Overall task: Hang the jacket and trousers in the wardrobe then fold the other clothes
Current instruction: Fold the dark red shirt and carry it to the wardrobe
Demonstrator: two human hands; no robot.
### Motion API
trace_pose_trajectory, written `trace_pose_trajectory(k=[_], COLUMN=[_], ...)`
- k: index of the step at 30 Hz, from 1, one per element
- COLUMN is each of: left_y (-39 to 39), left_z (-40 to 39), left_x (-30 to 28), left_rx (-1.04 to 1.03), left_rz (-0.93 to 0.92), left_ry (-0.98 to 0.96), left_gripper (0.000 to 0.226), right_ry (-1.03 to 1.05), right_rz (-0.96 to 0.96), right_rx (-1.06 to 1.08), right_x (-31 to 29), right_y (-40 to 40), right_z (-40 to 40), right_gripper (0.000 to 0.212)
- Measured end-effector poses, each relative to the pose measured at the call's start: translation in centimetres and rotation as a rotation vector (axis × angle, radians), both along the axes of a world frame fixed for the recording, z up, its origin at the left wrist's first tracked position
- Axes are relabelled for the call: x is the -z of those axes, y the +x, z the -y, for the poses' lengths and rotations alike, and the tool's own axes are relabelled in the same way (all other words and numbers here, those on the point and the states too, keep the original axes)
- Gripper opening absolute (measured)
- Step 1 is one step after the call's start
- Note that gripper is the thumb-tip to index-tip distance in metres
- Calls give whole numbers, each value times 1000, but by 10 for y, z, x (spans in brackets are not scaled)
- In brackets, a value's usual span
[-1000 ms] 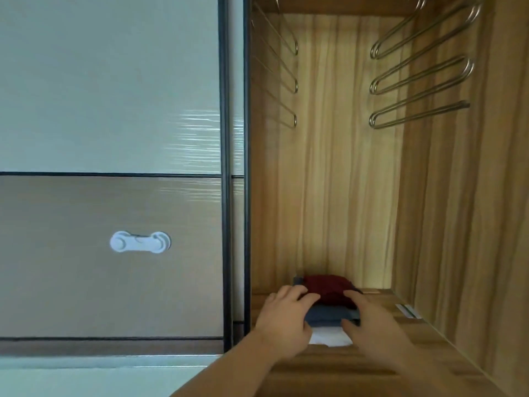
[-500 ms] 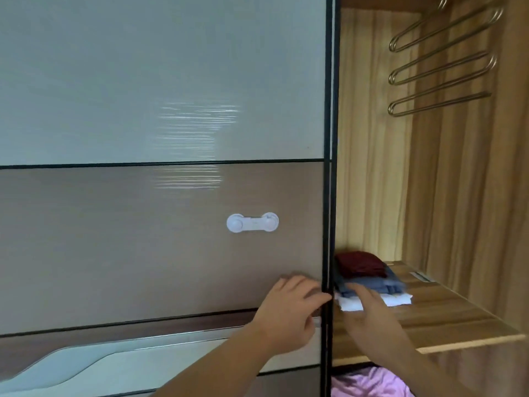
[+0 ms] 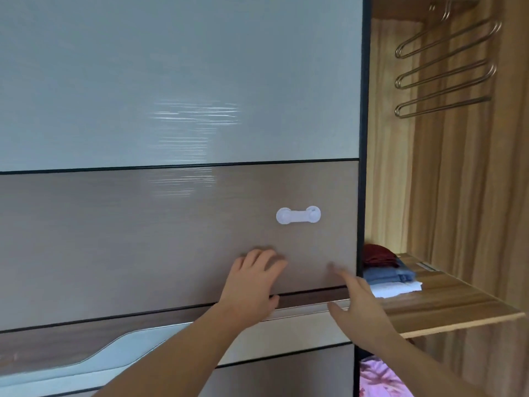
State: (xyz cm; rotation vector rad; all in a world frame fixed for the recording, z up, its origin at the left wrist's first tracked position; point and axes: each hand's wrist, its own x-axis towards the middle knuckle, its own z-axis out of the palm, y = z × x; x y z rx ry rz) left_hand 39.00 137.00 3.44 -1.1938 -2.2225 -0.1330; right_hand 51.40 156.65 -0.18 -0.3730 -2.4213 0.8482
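Left hand (image 3: 252, 285) laid flat, fingers apart, on brown-and-grey sliding wardrobe door (image 3: 177, 242) | right hand (image 3: 357, 299) open, fingers blurred, nearer door's dark vertical edge | folded red, blue, white clothes stack (image 3: 386, 272) seen rightward on wooden shelf (image 3: 458, 305)

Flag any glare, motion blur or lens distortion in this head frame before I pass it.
Head view: streaky glare on the glossy sliding door, with a fainter streak on its brown panel below. The fingertips of both the left hand and the right hand are smeared by motion. The folded clothes stay fairly sharp. Wide-angle bending tilts the shelf edge and the hangers.
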Motion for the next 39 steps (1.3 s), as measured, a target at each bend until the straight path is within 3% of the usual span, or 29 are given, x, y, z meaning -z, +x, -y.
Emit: trace_pose_trajectory(k=[6, 12, 20, 39], left_y=[-43, -73, -72, -60], left_z=[44, 79, 79, 21], left_x=[-9, -23, -36, -37], left_rx=[53, 3, 15, 42], left_rz=[-167, -304, -280, -256], left_ry=[-69, -286, -230, -222], left_gripper=[73, 84, 80, 86], right_ry=[-53, -418, -775, -779], right_rz=[-80, -192, -329, -394], right_rx=[108, 275, 379, 403], right_x=[-4, 7, -3, 1], right_y=[-38, -94, -137, -127], right_z=[71, 148, 174, 115], right_gripper=[67, 82, 102, 98])
